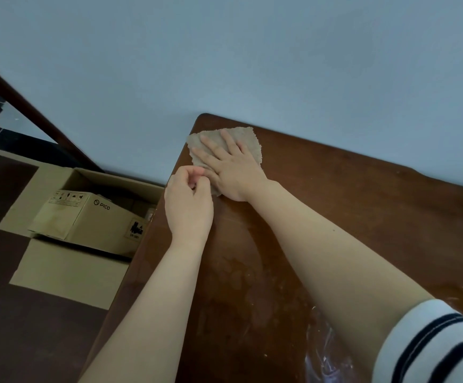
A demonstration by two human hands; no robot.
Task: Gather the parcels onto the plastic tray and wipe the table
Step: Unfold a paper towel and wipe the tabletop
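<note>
A grey-beige cloth lies flat at the far left corner of the dark brown wooden table. My right hand presses down on it with fingers spread. My left hand is beside it at the table's left edge, fingers curled and pinched near the cloth's near edge; whether it grips the cloth I cannot tell. No parcels on the table are in view. A bit of clear plastic shows at the bottom, beside my right sleeve.
Left of the table, on the floor, stands an open cardboard carton with a smaller PICO box lying in it. A light blue wall rises behind the table. A dark wooden rail slants at the left.
</note>
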